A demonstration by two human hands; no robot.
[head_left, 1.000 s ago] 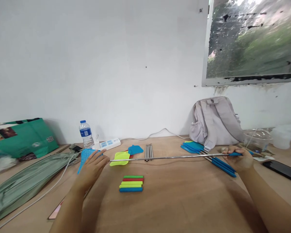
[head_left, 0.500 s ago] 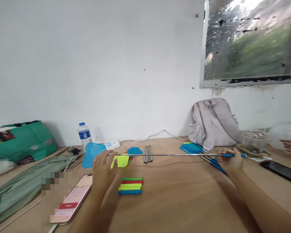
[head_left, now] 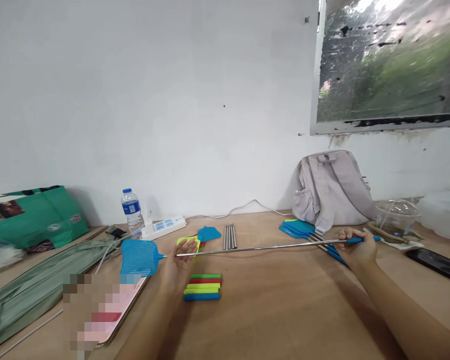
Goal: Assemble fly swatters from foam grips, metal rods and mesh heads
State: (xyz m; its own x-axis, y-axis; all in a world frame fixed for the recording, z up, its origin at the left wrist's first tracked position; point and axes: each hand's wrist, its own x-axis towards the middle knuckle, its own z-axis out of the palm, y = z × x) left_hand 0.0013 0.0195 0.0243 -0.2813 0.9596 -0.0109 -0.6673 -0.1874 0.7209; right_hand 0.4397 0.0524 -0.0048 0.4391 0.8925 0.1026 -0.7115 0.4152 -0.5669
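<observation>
A blue fly swatter (head_left: 139,256) with a long metal rod lies level across both hands. My right hand (head_left: 358,247) is closed around its blue handle at the right end. Close to the mesh head, my left hand (head_left: 180,260) holds the rod lightly, its palm turned up and its fingers fairly straight beneath the rod. Below the rod lies a row of coloured handle sleeves (head_left: 202,287), green, red, yellow and blue. Several short metal rods (head_left: 230,236) lie behind it. Beyond my left hand are loose yellow and blue swatter heads (head_left: 209,233).
More blue swatters (head_left: 298,228) lie before a grey backpack (head_left: 332,190). At left are a phone (head_left: 114,320), a power strip (head_left: 165,226), a water bottle (head_left: 131,210) and a green bag (head_left: 37,215). A black phone (head_left: 437,265) lies right; another person's fingers show at the right edge.
The swatter's head end has come lower and nearer, now over the phone's top. My left hand has turned palm up around the rod. The other person's hand has mostly left view at right.
</observation>
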